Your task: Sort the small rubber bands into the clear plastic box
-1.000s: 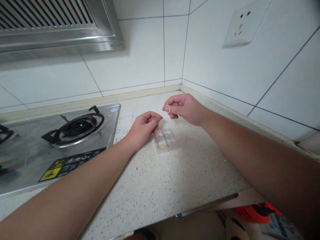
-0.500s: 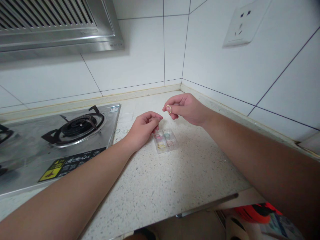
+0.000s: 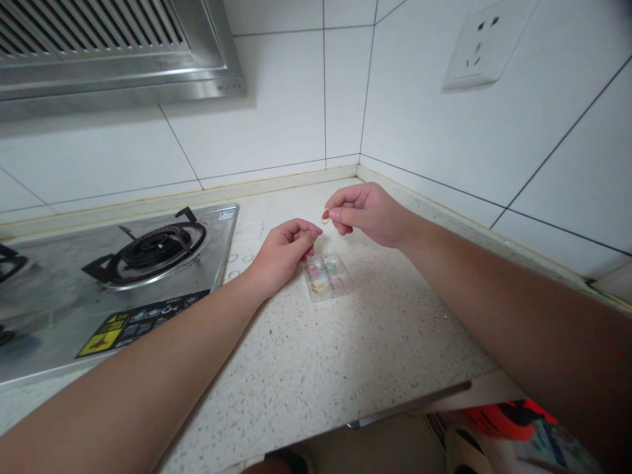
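My right hand (image 3: 363,209) is closed in a pinch, with a small pale yellow hair tie (image 3: 325,221) held at the thumb and fingertips, above the counter. Lower and to the left, my left hand (image 3: 291,247) has its thumb and fingertips pressed together at the far left corner of a clear divided box (image 3: 330,297). Whether a small thing is between those fingers, I cannot make out. Inside the box's compartments lie small hair ties in pink, green, yellow and a paler pink. My left fingers partly cover the box's back left compartment.
Several small rings (image 3: 232,259) lie on the speckled counter (image 3: 306,368) left of my left hand, near a clear flat lid (image 3: 249,230). A gas stove (image 3: 158,247) stands at the left under a range hood (image 3: 207,79). Tiled walls meet behind the counter.
The hair tie has turned in my right fingers and now hangs a little further left, off the fingertips. My left hand and the box look unmoved.
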A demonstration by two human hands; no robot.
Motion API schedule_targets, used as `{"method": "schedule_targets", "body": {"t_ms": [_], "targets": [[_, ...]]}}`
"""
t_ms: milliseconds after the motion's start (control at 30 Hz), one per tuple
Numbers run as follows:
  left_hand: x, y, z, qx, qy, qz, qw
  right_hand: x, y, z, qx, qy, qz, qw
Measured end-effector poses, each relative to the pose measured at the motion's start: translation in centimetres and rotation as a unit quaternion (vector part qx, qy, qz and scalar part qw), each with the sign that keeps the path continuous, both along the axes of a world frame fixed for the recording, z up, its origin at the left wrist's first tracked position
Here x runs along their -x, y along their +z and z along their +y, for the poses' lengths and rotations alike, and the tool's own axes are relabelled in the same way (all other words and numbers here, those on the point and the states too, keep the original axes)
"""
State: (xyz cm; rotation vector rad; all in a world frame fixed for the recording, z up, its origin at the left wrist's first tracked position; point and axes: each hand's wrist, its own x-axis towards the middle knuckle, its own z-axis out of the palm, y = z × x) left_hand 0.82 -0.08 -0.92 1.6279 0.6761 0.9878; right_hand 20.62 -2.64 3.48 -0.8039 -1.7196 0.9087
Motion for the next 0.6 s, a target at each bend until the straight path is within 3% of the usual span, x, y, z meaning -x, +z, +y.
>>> {"method": "schedule_targets", "body": {"t_ms": [600], "targets": [[-0.03, 0.15, -0.12, -0.005, -0.002, 0.004, 1.0, 0.14, 0.07, -0.18, -0.02, -0.019, -0.01, 1.0]]}}
